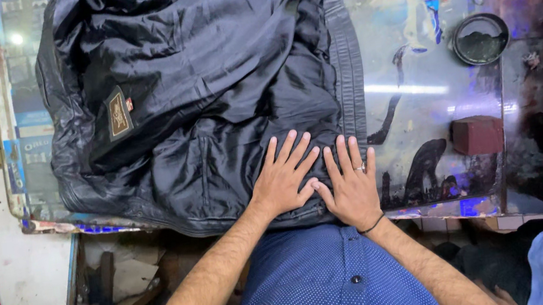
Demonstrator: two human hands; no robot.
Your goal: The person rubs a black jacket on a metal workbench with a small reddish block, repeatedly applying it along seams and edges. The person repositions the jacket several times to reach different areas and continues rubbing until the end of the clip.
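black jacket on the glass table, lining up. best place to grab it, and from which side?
Take the black jacket at its ribbed hem, probably from the table's bare right side. That edge lies straight, thick and exposed, so a pinch grip gets under it. Both the left hand and right hand press flat on the slippery lining.

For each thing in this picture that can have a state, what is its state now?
Black jacket: spread on the glass table, lining side up.
Left hand: flat on the jacket, fingers spread.
Right hand: flat on the jacket's edge, beside the left hand.
Round tin: open, dark contents showing.
Brown block: lying flat on the table.
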